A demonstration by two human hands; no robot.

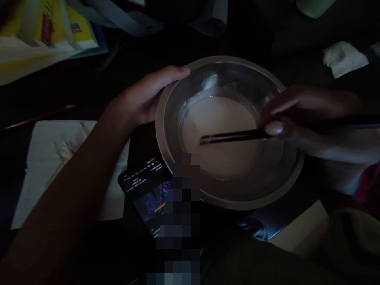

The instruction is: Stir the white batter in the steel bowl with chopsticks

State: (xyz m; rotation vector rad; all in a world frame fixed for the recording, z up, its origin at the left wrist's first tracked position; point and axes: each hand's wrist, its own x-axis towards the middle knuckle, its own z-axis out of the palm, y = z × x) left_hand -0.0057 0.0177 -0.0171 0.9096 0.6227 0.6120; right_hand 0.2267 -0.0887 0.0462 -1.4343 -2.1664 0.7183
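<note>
A metal bowl sits in the middle of a dark surface, holding a pale, smooth batter. My left hand grips the bowl's left rim, thumb lying along the edge. My right hand comes in from the right, closed on a pair of dark chopsticks whose tips rest in the batter near the bowl's centre. The right hand is slightly blurred.
A lit phone lies just in front of the bowl at lower left, partly pixelated. A white paper sheet lies under my left forearm. Yellow packaging sits at the far left, crumpled white tissue at the far right, a pencil at left.
</note>
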